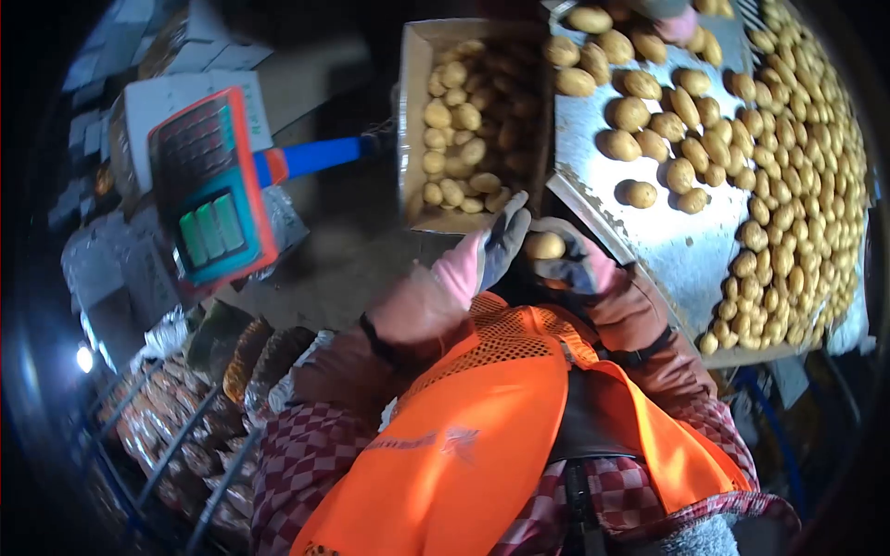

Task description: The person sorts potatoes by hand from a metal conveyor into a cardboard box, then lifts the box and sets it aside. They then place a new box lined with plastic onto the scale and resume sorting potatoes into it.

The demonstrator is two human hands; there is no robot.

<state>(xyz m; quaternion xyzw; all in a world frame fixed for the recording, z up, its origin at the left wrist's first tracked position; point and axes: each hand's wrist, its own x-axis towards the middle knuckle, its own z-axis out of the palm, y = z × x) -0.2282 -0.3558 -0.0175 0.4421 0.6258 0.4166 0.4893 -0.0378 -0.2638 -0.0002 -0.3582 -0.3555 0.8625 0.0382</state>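
My right hand point(582, 261), in a grey and pink glove, is closed around a single potato point(544, 246) in front of my chest. Beside it, my left hand point(505, 243) wears a matching glove. Its fingers are stretched out together toward the near edge of a cardboard box point(436, 221), and I see nothing in its grasp. Inside the box lie many loose potatoes point(466, 117), the right side in shadow. To the right, more potatoes point(679, 173) are scattered over a shiny metal table point(593, 190).
A large heap of potatoes point(807, 213) covers the table's right side. Another person's gloved hand point(680, 26) is at the top. On the left stand a scale display point(211, 190) on a blue post and white boxes point(176, 102). Wrapped bags point(176, 426) fill a metal-railed cart at lower left.
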